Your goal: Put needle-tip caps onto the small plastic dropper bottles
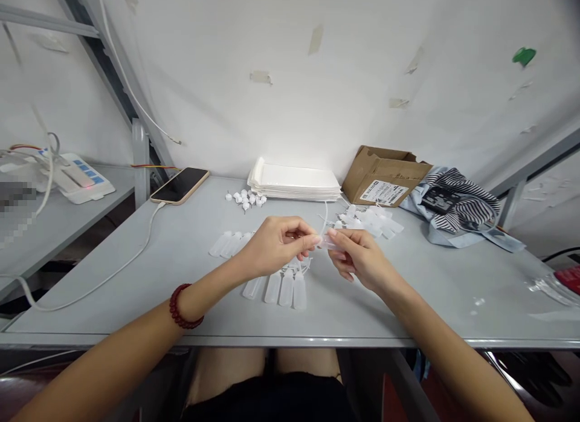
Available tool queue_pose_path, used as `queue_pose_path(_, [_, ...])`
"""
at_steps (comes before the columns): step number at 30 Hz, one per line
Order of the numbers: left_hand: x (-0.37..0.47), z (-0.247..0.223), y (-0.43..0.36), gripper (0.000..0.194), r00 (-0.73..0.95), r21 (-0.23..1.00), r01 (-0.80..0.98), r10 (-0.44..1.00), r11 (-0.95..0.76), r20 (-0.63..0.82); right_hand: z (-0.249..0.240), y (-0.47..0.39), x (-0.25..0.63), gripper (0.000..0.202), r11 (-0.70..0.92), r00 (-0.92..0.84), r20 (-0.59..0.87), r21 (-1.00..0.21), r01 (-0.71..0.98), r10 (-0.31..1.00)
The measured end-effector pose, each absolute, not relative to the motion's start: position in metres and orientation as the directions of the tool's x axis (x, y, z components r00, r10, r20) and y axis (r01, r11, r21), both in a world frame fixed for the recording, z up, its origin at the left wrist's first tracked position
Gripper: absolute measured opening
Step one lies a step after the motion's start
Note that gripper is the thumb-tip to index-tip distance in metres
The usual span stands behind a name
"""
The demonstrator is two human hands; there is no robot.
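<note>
A phone (181,185) lies plugged in on the left of the grey surface (149,277); over right, a striped cloth (457,198) is bunched beside the cardboard box (385,175), near a bottle (555,286).

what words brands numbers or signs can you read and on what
No text can be read.
White printed label on the brown cardboard box: too small.
Pale marks on the black patch on the striped cloth: blurred.
Red label on clear plastic bottle: blurred.
Blue-marked white plastic device: blurred.
</note>
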State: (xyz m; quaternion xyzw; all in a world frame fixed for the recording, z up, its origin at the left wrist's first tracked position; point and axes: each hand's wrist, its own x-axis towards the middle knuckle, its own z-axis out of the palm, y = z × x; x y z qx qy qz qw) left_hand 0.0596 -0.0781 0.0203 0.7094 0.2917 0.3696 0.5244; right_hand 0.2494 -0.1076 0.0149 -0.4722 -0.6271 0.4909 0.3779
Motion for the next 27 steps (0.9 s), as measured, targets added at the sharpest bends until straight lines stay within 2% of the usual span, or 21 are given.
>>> queue_pose_path(2, [0.06,0.018,-0.08,0.012,0.556,0.884,0.064,0.752,-0.464,0.354,0.014,-0.106,0.251,0.04,0.0,-0.299,-0.057,-0.983,0.186,0.953])
queue_pose_path(4, [0.059,0.015,-0.079,0.011,0.566,0.744,0.094,0.651,-0.662,0.507,0.013,-0.104,0.251,0.04,-0.039,-0.308,-0.088,-0.986,0.164,0.947])
queue_pose_path(6, [0.058,0.014,-0.076,0.012,0.578,0.663,0.097,0.584,-0.743,0.57,0.012,-0.104,0.25,0.041,-0.038,-0.294,-0.081,-0.988,0.148,0.952])
queue_pose_path(8, [0.057,0.015,-0.073,0.013,0.578,0.714,0.096,0.622,-0.694,0.527,0.012,-0.104,0.248,0.042,0.001,-0.256,-0.035,-0.99,0.139,0.966])
queue_pose_path(12, [0.057,0.019,-0.071,0.025,0.543,0.909,0.151,0.801,-0.39,0.253,0.011,-0.108,0.244,0.042,0.147,-0.139,0.123,-0.973,0.176,0.983])
queue_pose_path(14, [0.058,0.019,-0.071,0.035,0.552,0.938,0.168,0.817,-0.304,0.166,0.01,-0.109,0.243,0.038,0.218,-0.101,0.2,-0.95,0.223,0.975])
queue_pose_path(17, [0.059,0.019,-0.072,0.041,0.583,0.945,0.172,0.802,-0.278,0.13,0.006,-0.112,0.242,0.031,0.277,-0.092,0.262,-0.92,0.276,0.961])
queue_pose_path(22, [0.059,0.017,-0.072,0.037,0.6,0.94,0.186,0.791,-0.285,0.121,0.004,-0.112,0.24,0.035,0.233,-0.098,0.214,-0.937,0.262,0.972])
queue_pose_path(27, [0.06,0.013,-0.074,0.025,0.559,0.89,0.214,0.798,-0.402,0.225,0.01,-0.108,0.241,0.045,0.047,-0.162,0.021,-0.986,0.162,0.987])
